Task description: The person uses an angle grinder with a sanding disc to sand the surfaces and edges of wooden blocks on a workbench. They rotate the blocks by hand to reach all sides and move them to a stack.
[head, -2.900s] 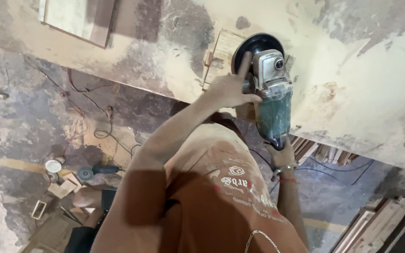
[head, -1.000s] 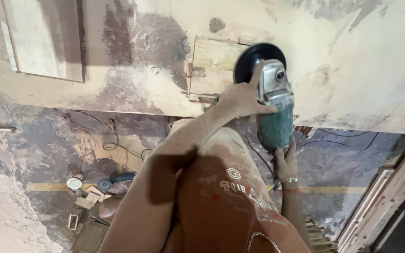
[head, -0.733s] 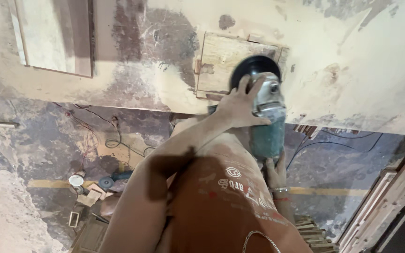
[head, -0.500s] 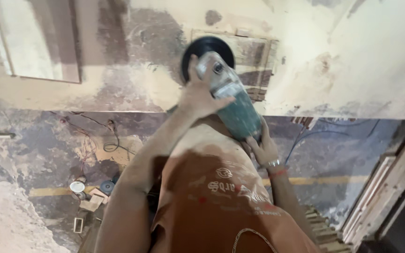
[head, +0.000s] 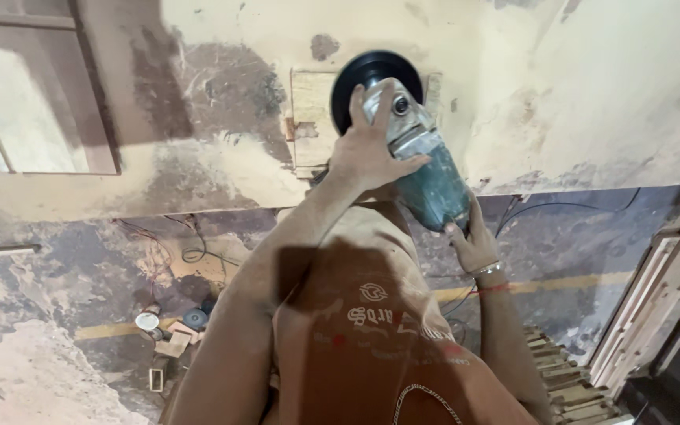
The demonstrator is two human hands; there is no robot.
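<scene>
Seen from the head camera, a worker in a rust-orange shirt (head: 371, 338) leans over a dusty workbench (head: 592, 94). The right hand (head: 472, 244), nearest the body, is closed around the rear of the teal body of an angle grinder (head: 423, 169), just off the bench's near edge. The left hand (head: 367, 149), farther forward, is clasped over the tool's grey metal head, fingers wrapped across it. Beyond the hands, the grinder's black sanding disc (head: 375, 79) lies flat on a small pale wooden board (head: 312, 118) resting near the bench's near edge. The board looks pale and fairly smooth where it shows, but the disc and hand hide much of it, so how much remains unsanded cannot be told. A larger framed panel (head: 33, 86) lies toward the bench's left end. Below, cables (head: 190, 252) and small scraps (head: 171, 342) lie on the stained floor, with stacked timber strips (head: 576, 386) at right.
</scene>
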